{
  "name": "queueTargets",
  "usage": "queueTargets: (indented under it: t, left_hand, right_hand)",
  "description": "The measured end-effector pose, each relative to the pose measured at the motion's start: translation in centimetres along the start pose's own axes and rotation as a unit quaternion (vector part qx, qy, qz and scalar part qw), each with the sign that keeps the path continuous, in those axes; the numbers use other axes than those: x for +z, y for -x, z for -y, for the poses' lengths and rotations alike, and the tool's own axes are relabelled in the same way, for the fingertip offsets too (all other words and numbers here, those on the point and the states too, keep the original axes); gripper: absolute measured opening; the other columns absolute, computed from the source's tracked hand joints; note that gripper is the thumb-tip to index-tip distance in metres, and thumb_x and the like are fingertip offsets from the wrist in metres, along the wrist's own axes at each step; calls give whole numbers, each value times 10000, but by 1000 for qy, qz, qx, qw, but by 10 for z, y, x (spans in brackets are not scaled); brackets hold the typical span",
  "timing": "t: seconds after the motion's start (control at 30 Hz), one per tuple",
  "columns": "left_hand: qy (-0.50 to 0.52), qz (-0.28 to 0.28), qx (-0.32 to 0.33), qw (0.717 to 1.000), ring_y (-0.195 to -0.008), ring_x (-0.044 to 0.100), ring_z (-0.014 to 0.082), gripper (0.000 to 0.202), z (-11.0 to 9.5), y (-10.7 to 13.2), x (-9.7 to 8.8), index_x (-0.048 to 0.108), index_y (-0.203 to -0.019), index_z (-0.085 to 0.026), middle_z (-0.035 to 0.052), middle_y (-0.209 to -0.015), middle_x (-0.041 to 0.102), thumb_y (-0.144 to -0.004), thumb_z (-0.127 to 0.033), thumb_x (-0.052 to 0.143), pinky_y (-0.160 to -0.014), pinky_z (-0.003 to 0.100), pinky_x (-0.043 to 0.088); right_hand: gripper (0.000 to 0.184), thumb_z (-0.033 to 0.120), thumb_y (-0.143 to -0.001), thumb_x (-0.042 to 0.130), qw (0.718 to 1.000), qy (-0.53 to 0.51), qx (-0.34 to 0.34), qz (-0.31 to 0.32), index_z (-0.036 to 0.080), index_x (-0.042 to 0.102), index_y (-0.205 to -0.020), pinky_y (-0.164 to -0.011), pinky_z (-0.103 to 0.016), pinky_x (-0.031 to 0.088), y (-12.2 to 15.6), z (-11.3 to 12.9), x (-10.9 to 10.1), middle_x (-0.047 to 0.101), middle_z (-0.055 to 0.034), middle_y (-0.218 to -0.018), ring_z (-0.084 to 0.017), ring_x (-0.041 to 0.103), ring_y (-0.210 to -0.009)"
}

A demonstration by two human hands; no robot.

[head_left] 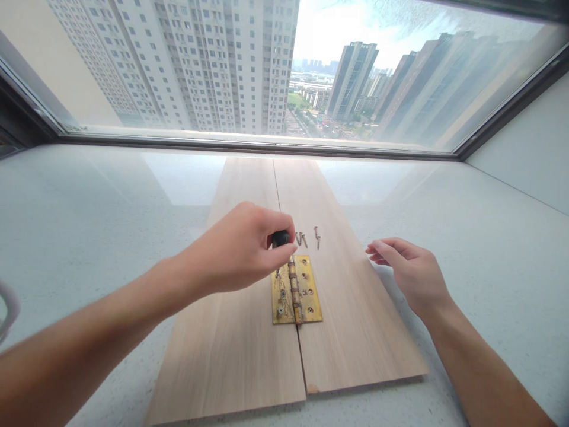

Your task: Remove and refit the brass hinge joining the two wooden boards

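1. Pale speckled sill (89, 237) under a window (249, 146), tower blocks (186, 65) outside
2. Left board (222, 356) and right board (360, 332) lie side by side on the sill, thin seam between (corner chipped on the right one, near end)
3. Brass hinge (297, 296), worn, lies flat and opened out across the seam, screw heads showing in its left leaf, holes in the right
4. Left hand (249, 249) curled around a black handle (281, 238) above the hinge's far left part, lower end of the handle hidden
5. Small screws (317, 242) loose on the right board, just beyond the hinge
6. Right hand (413, 273) just beside the right board's outer edge, fingers bent and bunched near the thumb, can't tell if they pinch anything
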State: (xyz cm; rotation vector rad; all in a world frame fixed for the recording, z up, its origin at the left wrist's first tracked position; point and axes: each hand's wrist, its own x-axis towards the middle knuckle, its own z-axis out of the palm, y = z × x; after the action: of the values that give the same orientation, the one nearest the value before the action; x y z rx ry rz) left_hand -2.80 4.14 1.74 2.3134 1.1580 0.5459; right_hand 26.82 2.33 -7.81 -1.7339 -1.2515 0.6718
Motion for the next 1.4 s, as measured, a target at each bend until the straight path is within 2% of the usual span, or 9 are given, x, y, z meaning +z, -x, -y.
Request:
queueTargets:
  t: [0.17,0.3,0.37,0.43,0.6,0.87,1.2,1.3,1.4]
  left_hand:
    - [68,-18,-37,997,-459,432,78,152,-6,1,9,646,-713,-197,-49,-517,506,-812,-291,581,-415,201,324]
    - [137,93,-48,985,-501,513,93,107,0,-1,-5,677,-842,-215,-46,-545,547,-799,-256,589,-435,192,372]
    - [185,157,-36,969,-580,588,112,205,7,-1,-12,681,-967,-232,-32,-603,620,-810,-203,551,-504,199,441]
    - [209,181,-31,961,-643,625,124,244,15,-2,-16,682,-1019,-237,-12,-672,670,-829,-212,532,-551,211,475]
    - [166,144,-40,975,-678,601,122,204,26,-3,-16,721,-948,-235,-5,-739,685,-807,-333,611,-570,214,450]
    - [3,-14,-12,1000,-640,517,93,162,4,5,-2,624,-714,-179,-20,-687,606,-792,-320,607,-533,198,381]
    - [-209,-39,-90,973,-402,262,91,378,-3,-2,3,293,-478,-189,-28,-400,316,-752,-354,495,-416,262,209]
    - [-271,-25,-102,957,-394,260,100,341,-8,-4,5,365,-471,-190,-11,-409,336,-759,-344,465,-417,270,183]
    - [-249,7,-50,967,-442,368,116,219,-12,-4,7,558,-647,-186,1,-495,456,-798,-297,444,-451,267,231]
  right_hand:
    - [241,445,-775,636,1000,-4,0,0,216,691,-721,-791,-381,497,1,1,-1,693,-42,-815,-196,612,-754]
    - [241,444,-779,637,1000,-6,-4,3,216,691,-725,-790,-379,493,1,1,-1,692,-40,-810,-193,611,-750]
    - [244,446,-780,637,1000,-4,-6,6,215,692,-730,-790,-377,493,1,0,0,693,-41,-812,-192,611,-750]
    - [246,449,-783,634,1000,-4,-5,7,215,692,-734,-792,-376,493,0,-1,0,693,-40,-816,-193,613,-755]
    - [252,457,-778,636,1000,-1,-2,4,216,692,-729,-787,-373,496,0,-1,-1,693,-37,-817,-193,615,-752]
    - [246,451,-774,639,1000,-2,0,1,216,695,-730,-785,-372,497,0,-2,0,693,-41,-816,-194,614,-753]
    - [245,446,-776,641,1000,-6,4,5,211,693,-730,-792,-370,492,1,0,0,693,-40,-815,-192,617,-763]
    - [242,444,-777,642,1000,-5,4,8,211,691,-731,-791,-370,493,1,0,0,694,-39,-819,-191,620,-763]
    - [246,446,-779,641,1000,-1,3,9,211,692,-732,-797,-373,491,2,1,-1,695,-40,-821,-193,622,-766]
